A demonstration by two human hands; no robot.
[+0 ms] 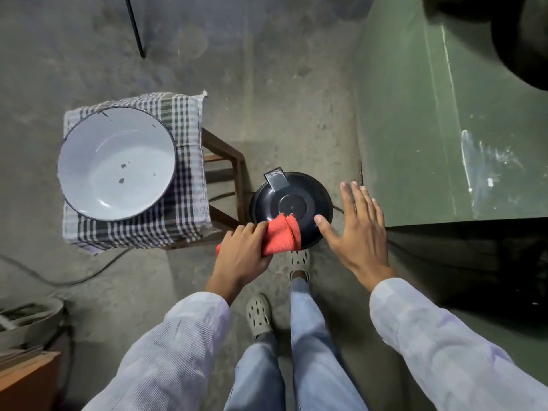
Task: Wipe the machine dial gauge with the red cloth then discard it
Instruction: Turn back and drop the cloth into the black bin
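Observation:
The red cloth (281, 235) is bunched in my left hand (244, 253), which grips it just above the near left edge of a round black bin (292, 206) with a swing lid standing on the floor. Part of the cloth hangs over the bin's lid. My right hand (355, 229) hovers flat to the right of the bin with fingers spread and nothing in it, the thumb tip close to the bin's rim. The green machine (444, 129) fills the right side; its dial gauge is not visible.
A white enamel basin (117, 163) sits on a checked cloth (189, 209) over a wooden stool at the left. A cable (59, 280) runs across the concrete floor. My feet in grey clogs (259, 314) stand below the bin. Boxes lie at the lower left.

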